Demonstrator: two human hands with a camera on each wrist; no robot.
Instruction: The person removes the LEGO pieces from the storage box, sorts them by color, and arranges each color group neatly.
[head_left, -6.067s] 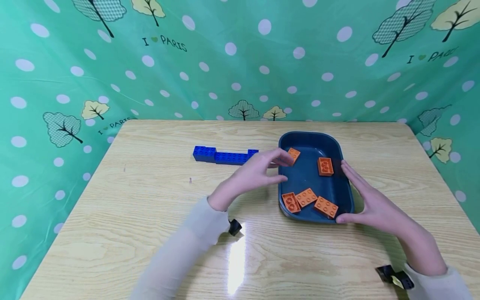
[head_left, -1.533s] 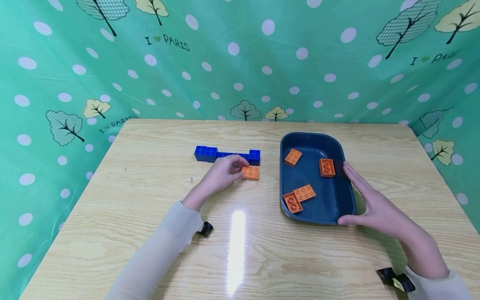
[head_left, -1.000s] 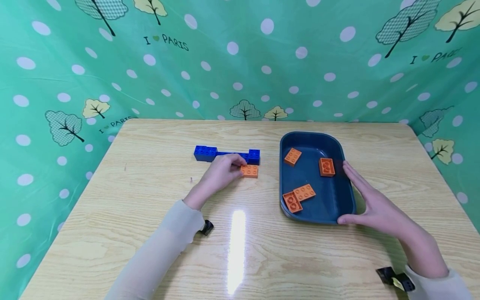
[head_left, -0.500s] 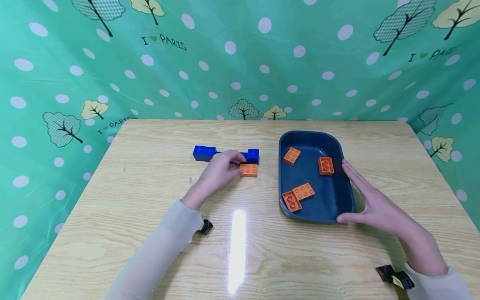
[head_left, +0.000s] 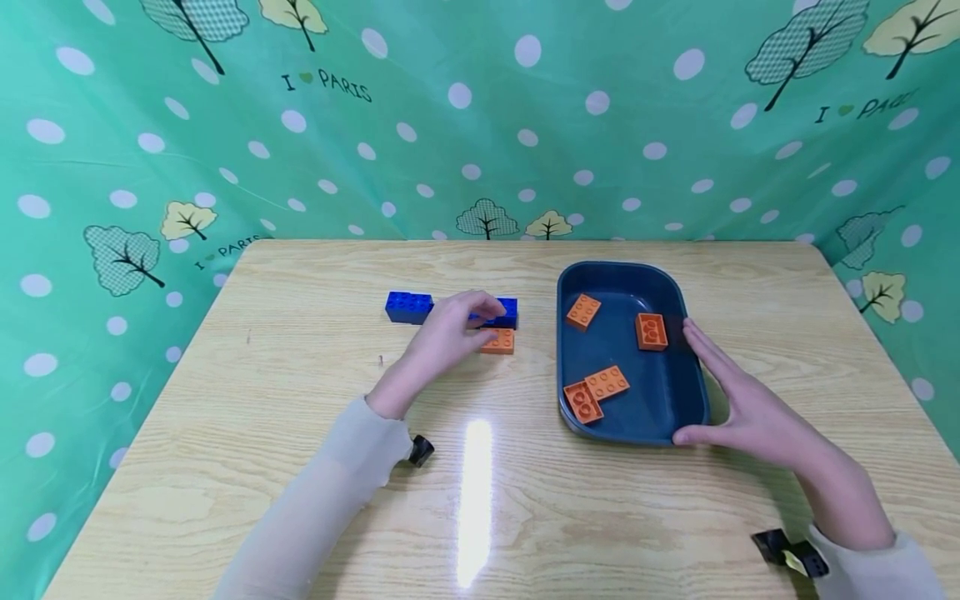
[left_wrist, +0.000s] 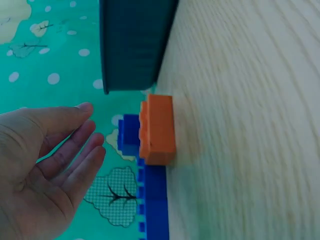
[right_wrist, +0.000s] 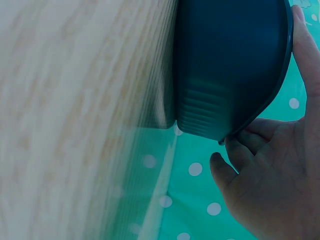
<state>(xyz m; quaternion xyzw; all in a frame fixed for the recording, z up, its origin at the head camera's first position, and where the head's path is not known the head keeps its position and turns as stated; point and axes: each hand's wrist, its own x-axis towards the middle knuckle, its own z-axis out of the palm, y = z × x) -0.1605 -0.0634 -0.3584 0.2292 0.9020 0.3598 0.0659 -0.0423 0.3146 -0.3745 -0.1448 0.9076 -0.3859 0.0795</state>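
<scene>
- By the right edge of the desk (head_left: 600, 517), the bin (head_left: 630, 342) is touched at its rim by the spread right hand (head_left: 750, 417); a stiff wall is suggested.
- Nothing is held by the left hand (head_left: 446, 337), hovering above the orange brick (head_left: 504, 341), left of the bin; light, hard, best pinched across its long sides.
- Blue bricks (head_left: 409, 307) are lined up toward the far edge.

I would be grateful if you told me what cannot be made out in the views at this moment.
Head view: the middle of the blue brick row, hidden behind the left hand.
Head view: the left end of the orange brick nearest that hand, also behind it.
Head view: a tiny mark on the table, too small to identify.
Left wrist view: the blue row's lower end, cut off by the bottom edge.
Right wrist view: the tray's contents, hidden by its wall.
</scene>
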